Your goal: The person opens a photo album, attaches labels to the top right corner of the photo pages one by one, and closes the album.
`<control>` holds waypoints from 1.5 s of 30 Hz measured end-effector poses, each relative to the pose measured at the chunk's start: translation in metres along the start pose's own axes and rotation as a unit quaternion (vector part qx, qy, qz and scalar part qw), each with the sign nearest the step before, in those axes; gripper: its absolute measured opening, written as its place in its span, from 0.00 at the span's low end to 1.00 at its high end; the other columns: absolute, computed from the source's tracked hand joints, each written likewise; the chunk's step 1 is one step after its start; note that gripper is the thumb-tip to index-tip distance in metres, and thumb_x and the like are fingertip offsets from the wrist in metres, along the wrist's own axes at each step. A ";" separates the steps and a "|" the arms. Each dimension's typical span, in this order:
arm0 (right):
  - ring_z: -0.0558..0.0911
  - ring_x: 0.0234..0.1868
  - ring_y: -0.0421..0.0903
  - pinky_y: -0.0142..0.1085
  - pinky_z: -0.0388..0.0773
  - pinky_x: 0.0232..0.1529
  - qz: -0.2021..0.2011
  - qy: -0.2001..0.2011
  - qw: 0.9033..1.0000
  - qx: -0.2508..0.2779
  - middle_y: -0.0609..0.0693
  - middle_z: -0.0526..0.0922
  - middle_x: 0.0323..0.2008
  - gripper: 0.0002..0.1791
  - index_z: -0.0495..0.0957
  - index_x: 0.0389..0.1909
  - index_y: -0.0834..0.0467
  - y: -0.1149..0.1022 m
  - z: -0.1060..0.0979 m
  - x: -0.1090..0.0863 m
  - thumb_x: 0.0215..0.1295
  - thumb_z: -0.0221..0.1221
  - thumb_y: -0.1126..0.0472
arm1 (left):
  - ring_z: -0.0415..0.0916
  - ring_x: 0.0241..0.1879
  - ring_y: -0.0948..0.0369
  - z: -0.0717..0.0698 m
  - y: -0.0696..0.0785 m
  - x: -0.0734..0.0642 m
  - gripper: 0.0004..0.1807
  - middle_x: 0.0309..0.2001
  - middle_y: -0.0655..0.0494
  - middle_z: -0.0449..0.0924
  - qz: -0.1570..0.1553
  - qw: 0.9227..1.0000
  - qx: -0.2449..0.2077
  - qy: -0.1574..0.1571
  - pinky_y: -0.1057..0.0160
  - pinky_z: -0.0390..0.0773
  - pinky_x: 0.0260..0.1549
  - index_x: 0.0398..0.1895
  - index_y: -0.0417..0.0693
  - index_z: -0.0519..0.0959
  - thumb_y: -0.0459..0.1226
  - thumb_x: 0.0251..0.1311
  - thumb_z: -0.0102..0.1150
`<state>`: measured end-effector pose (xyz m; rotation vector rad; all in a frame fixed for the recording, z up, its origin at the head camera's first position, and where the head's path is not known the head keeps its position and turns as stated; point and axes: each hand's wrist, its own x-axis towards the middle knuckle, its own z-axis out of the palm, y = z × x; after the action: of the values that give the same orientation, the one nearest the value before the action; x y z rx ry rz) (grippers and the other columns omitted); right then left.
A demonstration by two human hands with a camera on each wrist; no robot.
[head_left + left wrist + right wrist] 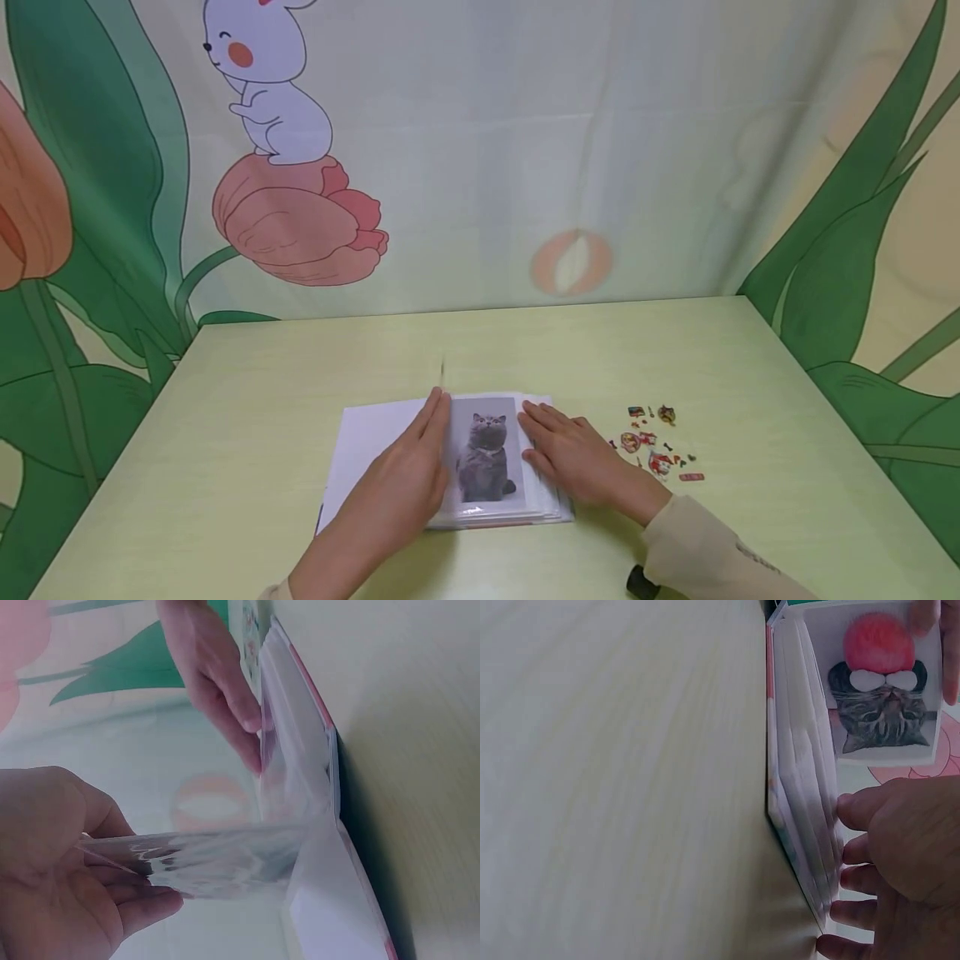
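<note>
A photo album [375, 437] lies spread on the table, its left side a plain white page. My left hand [397, 492] pinches a clear album page [232, 862] between thumb and fingers, and the page stands upright from the spine. On one face of that page, the right wrist view shows a photo of a striped cat with a red fluffy ball [881, 690]. My right hand [581, 458] rests with extended fingers on the right edge of the page stack [810, 765]. Between the hands, a photo of a grey sitting cat [486, 467] faces up.
Several small colourful stickers [660, 462] lie on the table [247, 433] to the right of the album, beyond my right hand. Behind the table's far edge hangs a curtain [480, 167] printed with a rabbit and flowers.
</note>
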<state>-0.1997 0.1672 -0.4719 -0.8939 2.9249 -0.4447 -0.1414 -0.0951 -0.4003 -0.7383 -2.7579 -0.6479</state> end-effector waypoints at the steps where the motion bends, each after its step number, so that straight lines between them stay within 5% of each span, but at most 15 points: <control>1: 0.59 0.78 0.61 0.59 0.67 0.67 0.000 0.000 1.000 0.001 0.61 0.59 0.79 0.32 0.61 0.77 0.65 0.000 0.000 0.000 0.82 0.51 0.52 | 0.68 0.71 0.45 -0.002 -0.002 -0.001 0.37 0.77 0.35 0.57 -0.001 1.000 0.003 0.003 0.48 0.76 0.61 0.77 0.28 0.59 0.25 0.63 0.56; 9: 0.59 0.78 0.62 0.60 0.67 0.67 0.000 -0.001 1.000 0.002 0.61 0.59 0.79 0.32 0.62 0.77 0.65 -0.001 -0.001 -0.001 0.82 0.51 0.52 | 0.73 0.66 0.43 -0.011 -0.018 -0.011 0.32 0.76 0.36 0.62 -0.035 0.999 0.005 0.031 0.44 0.81 0.53 0.75 0.30 0.64 0.28 0.69 0.56; 24: 0.58 0.79 0.61 0.59 0.67 0.68 0.007 -0.006 1.000 -0.001 0.60 0.58 0.79 0.32 0.61 0.78 0.63 0.002 0.002 -0.001 0.82 0.50 0.51 | 0.64 0.71 0.36 -0.015 -0.043 -0.027 0.34 0.79 0.31 0.49 -0.127 0.992 0.017 -0.009 0.39 0.74 0.59 0.72 0.23 0.63 0.29 0.67 0.62; 32: 0.58 0.79 0.60 0.60 0.66 0.69 0.007 -0.006 1.000 0.000 0.59 0.57 0.80 0.33 0.60 0.79 0.63 0.002 0.003 0.000 0.82 0.50 0.50 | 0.51 0.76 0.34 -0.007 -0.057 -0.032 0.38 0.79 0.26 0.44 -0.175 0.983 0.010 -0.061 0.36 0.65 0.67 0.72 0.18 0.60 0.31 0.65 0.64; 45: 0.58 0.79 0.61 0.59 0.66 0.68 0.007 -0.005 1.000 0.000 0.59 0.58 0.79 0.32 0.61 0.78 0.63 0.002 0.002 0.000 0.82 0.50 0.51 | 0.47 0.75 0.27 0.011 -0.072 -0.038 0.37 0.75 0.22 0.52 -0.186 0.974 0.000 -0.126 0.33 0.57 0.70 0.71 0.20 0.63 0.38 0.68 0.65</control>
<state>-0.2008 0.1680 -0.4745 -0.8730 2.9192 -0.4392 -0.1468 -0.1622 -0.4474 -0.3180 -3.1682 -0.6614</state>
